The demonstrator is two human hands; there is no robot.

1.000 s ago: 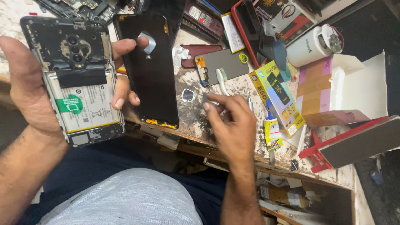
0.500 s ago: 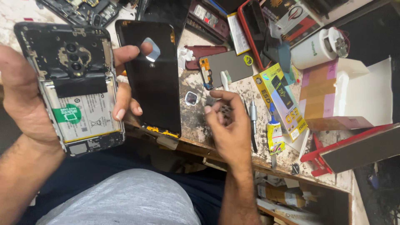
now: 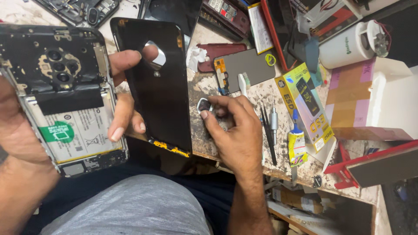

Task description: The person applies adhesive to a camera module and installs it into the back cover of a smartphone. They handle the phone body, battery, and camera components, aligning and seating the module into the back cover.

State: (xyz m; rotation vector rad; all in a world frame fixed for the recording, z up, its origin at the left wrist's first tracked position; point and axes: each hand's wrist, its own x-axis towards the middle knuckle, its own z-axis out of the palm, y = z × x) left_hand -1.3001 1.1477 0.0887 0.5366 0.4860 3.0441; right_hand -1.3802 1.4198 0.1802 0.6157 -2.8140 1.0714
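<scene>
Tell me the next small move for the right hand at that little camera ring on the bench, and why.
Probably pinch and lift it. The right hand has its fingertips down on the small camera ring, which lies flat on the workbench. The left hand holds the opened phone and the black back cover with its camera opening.

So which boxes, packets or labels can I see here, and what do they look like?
Yellow box: flat on the bench, right of the right hand; black picture.
Glue packet: small, yellow, below it.
Battery label: white with green sticker, on the opened phone in the left hand.
Pink-brown carton: far right.
</scene>
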